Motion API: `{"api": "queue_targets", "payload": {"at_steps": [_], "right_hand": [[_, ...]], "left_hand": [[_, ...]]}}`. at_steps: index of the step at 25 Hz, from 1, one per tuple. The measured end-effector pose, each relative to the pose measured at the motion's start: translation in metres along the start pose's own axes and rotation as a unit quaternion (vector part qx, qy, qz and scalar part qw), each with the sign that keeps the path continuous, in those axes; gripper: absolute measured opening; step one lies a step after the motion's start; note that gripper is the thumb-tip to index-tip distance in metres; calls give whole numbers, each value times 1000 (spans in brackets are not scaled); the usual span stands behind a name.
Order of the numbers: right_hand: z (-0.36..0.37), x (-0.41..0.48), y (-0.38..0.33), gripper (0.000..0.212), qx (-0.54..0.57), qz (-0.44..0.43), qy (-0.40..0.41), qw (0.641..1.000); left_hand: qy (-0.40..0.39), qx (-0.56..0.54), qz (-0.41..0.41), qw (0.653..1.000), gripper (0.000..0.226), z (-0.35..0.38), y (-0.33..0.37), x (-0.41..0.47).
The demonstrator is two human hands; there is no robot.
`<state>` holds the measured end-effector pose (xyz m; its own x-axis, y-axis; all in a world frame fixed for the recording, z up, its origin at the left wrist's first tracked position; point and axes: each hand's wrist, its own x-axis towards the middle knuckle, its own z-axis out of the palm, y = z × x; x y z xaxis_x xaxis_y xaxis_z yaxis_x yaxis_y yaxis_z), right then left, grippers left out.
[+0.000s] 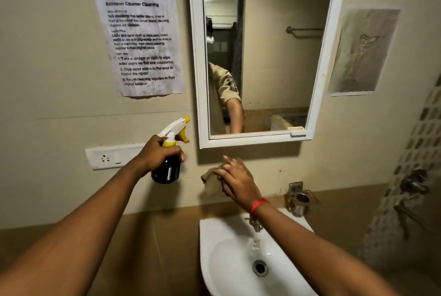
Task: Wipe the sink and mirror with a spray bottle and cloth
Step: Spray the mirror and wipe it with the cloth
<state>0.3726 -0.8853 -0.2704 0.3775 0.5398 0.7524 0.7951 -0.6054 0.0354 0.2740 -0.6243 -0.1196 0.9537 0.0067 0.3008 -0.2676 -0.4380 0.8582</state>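
Note:
My left hand grips the neck of a dark spray bottle with a white and yellow trigger head, held upright left of the mirror's lower corner, nozzle toward the mirror. My right hand holds a crumpled beige cloth in the air below the mirror, above the sink's back edge. The white-framed mirror hangs on the wall ahead. The white sink sits at the bottom centre, its tap partly hidden by my right forearm.
A printed task sheet is taped left of the mirror, a faded paper to its right. A white socket plate lies behind my left wrist. A metal holder is fixed right of the sink; shower taps stick out at far right.

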Motion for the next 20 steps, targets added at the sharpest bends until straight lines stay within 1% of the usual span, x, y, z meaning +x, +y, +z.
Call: {"api": "queue_targets", "payload": {"at_steps": [1,2,3,4,5,7,9,10,11,12,13,14,15,17,18,20], "right_hand": [[0,-21,-9,33,57,109,47,991],[-2,-37,-16,35,117,230,108,960],[-2,-47,-19,37,166,344,169,909],[-4,-52,-18,39,201,434,223,849],[-8,-51,-15,38,228,500,270,790],[-26,-38,-11,34,268,588,347,680],[-39,-23,-7,34,312,650,395,569],[-40,-20,-2,35,328,663,413,531],[-42,-18,-1,35,338,667,433,503],[-44,-15,-2,34,348,656,454,492],[-45,-12,-5,33,354,635,470,501],[-46,-8,-11,31,355,610,481,520],[-46,-1,-19,32,352,589,484,543],[-40,21,-37,36,324,567,474,591],[-37,38,-44,37,296,555,469,620],[-33,76,-54,41,232,504,453,698]], "left_hand": [[-26,23,-8,999,51,2,-4,-2],[-49,47,-16,998,51,6,-7,-5],[-64,65,-22,996,44,10,-10,-7],[-68,74,-25,995,33,15,-11,-8],[-66,74,-27,995,22,21,-12,-8],[-67,83,-42,993,11,36,-10,-6],[-89,105,-67,988,11,51,-11,-3],[-103,104,-72,987,11,57,-13,-2],[-111,90,-72,987,10,60,-15,-2],[-108,71,-69,989,9,62,-17,-2],[-96,52,-63,992,11,61,-20,-2],[-78,35,-60,995,18,58,-23,-3],[-59,18,-58,996,27,53,-25,-4],[-15,-14,-46,999,34,39,-27,-6],[6,-30,-40,999,38,30,-28,-5],[29,-51,-30,998,49,7,-31,-8]]}}
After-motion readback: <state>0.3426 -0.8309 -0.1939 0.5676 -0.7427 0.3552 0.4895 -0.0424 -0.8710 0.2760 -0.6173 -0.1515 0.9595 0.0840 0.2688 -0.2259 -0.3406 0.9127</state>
